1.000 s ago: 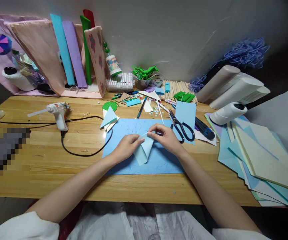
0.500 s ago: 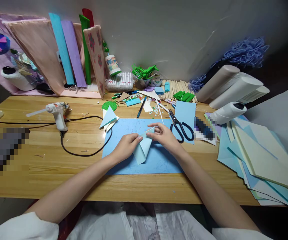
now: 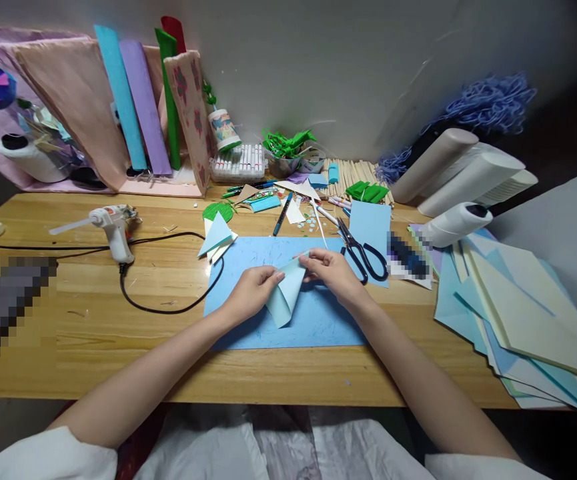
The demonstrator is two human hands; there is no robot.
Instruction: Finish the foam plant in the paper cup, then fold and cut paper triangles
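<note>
A folded piece of light blue paper (image 3: 287, 297) is held between my two hands, just above a larger blue sheet (image 3: 248, 333). My left hand (image 3: 254, 291) pinches its left edge, thumb on top. At the upper right corner, my right hand (image 3: 329, 270) grips the paper between thumb and fingers. Black-handled scissors (image 3: 358, 253) lie just beyond my right hand, partly over a light blue paper piece (image 3: 371, 223). Folded paper triangles (image 3: 217, 235) rest at the blue sheet's upper left corner.
A glue gun (image 3: 117, 233) with a looping black cord stands on the left. Stacked paper sheets (image 3: 543, 313) lie at the right edge. Along the back are a marker box (image 3: 239, 163), wooden sticks (image 3: 355, 175), a white thread cone (image 3: 461, 223) and a pink cardboard holder (image 3: 63, 87).
My right hand's fingers have closed down onto the paper's upper right corner; the index finger was raised before. My left hand and the paper have hardly moved.
</note>
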